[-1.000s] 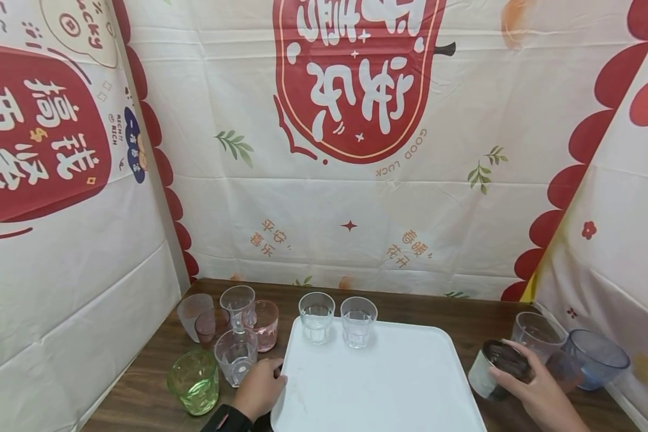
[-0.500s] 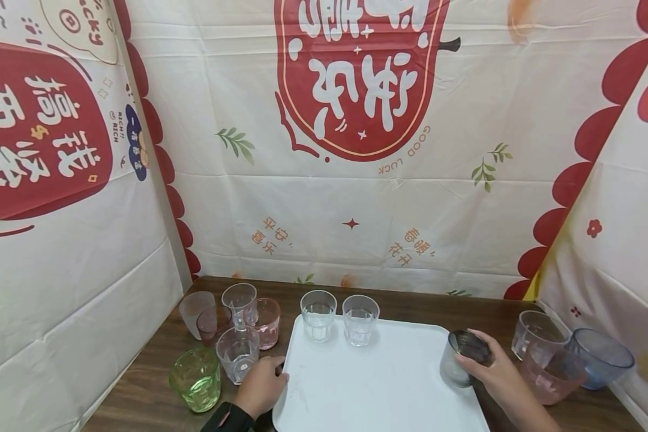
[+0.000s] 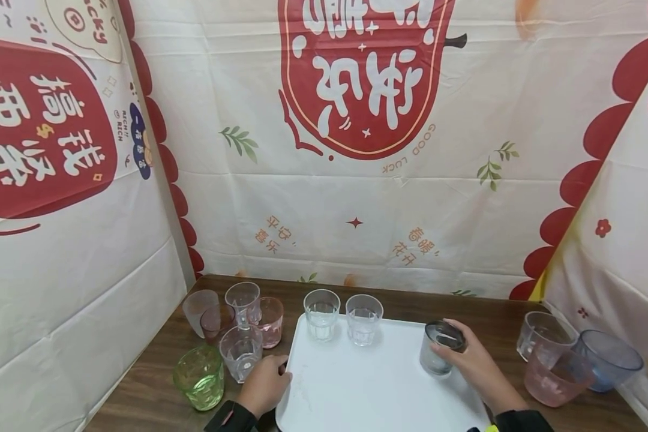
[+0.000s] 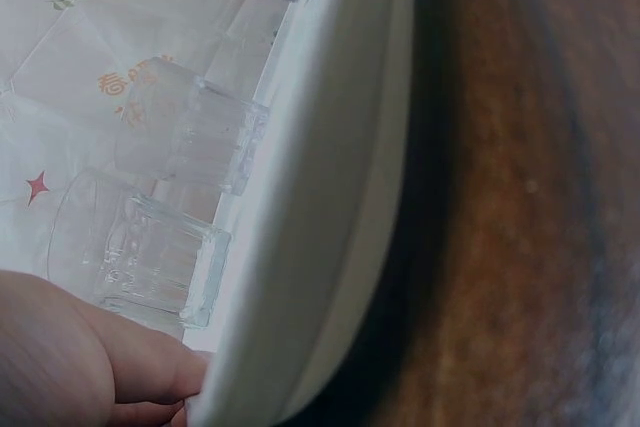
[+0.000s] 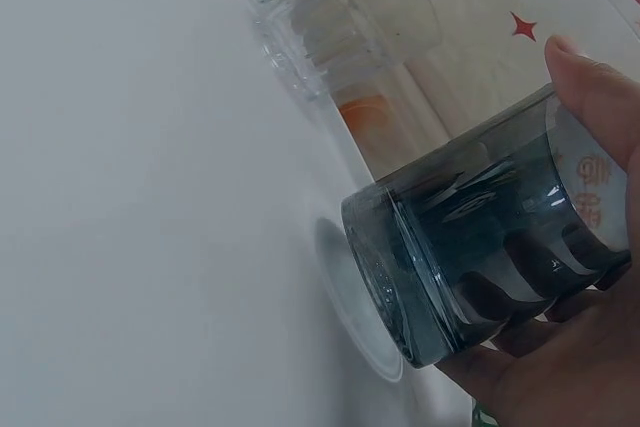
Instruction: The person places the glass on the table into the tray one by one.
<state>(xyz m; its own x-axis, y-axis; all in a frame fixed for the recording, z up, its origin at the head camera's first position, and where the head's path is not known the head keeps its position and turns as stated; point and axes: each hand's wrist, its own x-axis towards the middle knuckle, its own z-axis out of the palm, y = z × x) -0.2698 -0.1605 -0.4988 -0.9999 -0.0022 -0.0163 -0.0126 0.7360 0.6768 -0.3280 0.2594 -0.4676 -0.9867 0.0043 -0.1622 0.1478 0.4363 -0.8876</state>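
My right hand (image 3: 467,351) grips a smoky grey-blue glass (image 5: 470,227) around its upper part, thumb on one side and fingers on the other. The glass is upright, its base close over the right part of the white tray (image 3: 378,384). My left hand (image 3: 264,384) holds the tray's left edge; its fingertips (image 4: 175,377) are at the rim in the left wrist view. Two clear glasses, a left one (image 3: 321,315) and a right one (image 3: 363,320), stand side by side at the tray's back left.
Left of the tray stand several glasses, among them a green one (image 3: 200,378), a pink one (image 3: 270,324) and a clear one (image 3: 241,354). At the right are a pink glass (image 3: 553,378), a blue bowl-like glass (image 3: 607,360) and a clear one (image 3: 542,330). Printed cloth surrounds the wooden table (image 3: 146,384).
My right hand has carried the smoky glass leftward, from beside the right-hand glasses to over the tray. The left hand has stayed at the tray's edge.
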